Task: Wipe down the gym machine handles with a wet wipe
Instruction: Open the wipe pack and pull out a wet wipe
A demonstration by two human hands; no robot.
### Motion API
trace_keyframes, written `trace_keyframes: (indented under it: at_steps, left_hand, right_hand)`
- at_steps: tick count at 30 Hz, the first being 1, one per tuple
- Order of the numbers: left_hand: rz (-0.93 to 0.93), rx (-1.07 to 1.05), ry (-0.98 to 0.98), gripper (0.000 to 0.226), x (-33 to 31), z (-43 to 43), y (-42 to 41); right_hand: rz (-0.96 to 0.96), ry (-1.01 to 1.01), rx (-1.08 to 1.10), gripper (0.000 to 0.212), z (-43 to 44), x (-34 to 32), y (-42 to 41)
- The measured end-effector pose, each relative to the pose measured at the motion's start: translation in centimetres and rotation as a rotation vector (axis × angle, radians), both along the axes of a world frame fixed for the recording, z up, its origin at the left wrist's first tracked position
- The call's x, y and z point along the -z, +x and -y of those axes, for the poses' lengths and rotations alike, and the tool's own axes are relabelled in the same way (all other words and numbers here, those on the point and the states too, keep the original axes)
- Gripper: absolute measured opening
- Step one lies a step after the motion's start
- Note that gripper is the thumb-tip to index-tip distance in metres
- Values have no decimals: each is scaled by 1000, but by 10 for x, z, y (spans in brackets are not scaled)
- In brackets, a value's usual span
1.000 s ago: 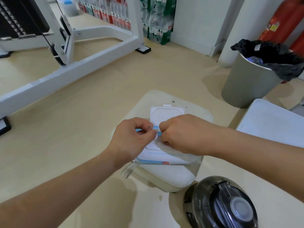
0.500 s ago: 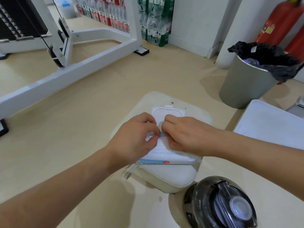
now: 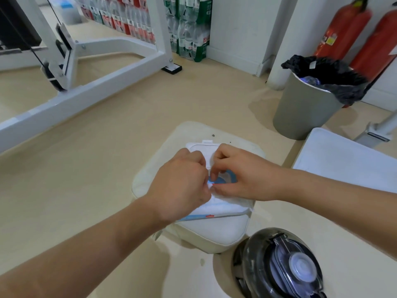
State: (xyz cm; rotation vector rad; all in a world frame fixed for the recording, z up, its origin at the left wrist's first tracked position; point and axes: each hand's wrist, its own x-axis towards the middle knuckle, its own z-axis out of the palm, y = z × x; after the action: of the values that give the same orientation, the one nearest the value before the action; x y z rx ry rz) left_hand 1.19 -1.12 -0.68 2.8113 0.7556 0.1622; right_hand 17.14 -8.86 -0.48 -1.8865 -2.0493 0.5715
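Head view: the wet wipe pack (image 3: 223, 208) lies flat on a cream padded seat (image 3: 214, 233), its white flip lid (image 3: 203, 150) open on the far side. Both hands meet over the pack's blue-ringed opening (image 3: 225, 179). The left hand (image 3: 182, 183) has its fingers curled and pinches a small white-and-blue tab (image 3: 211, 184) at that opening; whether it is a seal or a wipe's corner cannot be told. The right hand (image 3: 242, 175) is curled onto the pack's top just beside the opening, gripping the film there. No wipe is out yet.

The risks, as I judge them:
- The pack looks light and soft. A sharp upward pull could lift it or drag it over the seat's near edge, toward the dark-lidded bottle (image 3: 279, 265) just nearer than the pack.
- A small pinch on wet material may slip, or tear off only a corner.
- A hard pull could bring out several wipes in a chain.

The white machine frame (image 3: 86, 100) stands well beyond the pack to the left; its handles are not visible.
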Motion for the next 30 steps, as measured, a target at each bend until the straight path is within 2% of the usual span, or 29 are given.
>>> trace_keyframes:
  at_steps: [3,7,11,15,18,21,26,30]
  left_hand:
    - [12,11,6,21,-2,-3,5]
    - [127,37,41,12,1,-8,3]
    - [218,49,54,10,8,-11,-3]
    - [317,-53,-77,10,11,-18,-6]
    - [382,-124,-167,9,14,-22,-5]
    - [380,-182,-215,6,16,-24,-6]
    - [257,-304,-346,5,7,-30,-5]
    - [216,-195,-411,7,-5,-31,-8]
  right_hand:
    - [-13,-74,25,23,0,-1,-2]
    - [-22,-99,55,24,-2,-1,-6]
    - [20,-66,53,25,-6,2,-8]
    - [-174,-3,148,14,-10,4,-5]
    - [-127,50,122,10,-11,8,-6]
    - [12,92,51,11,-9,10,-11]
    - [106,35,18,11,-13,6,-9]
    - [92,129,29,9,-11,19,-14]
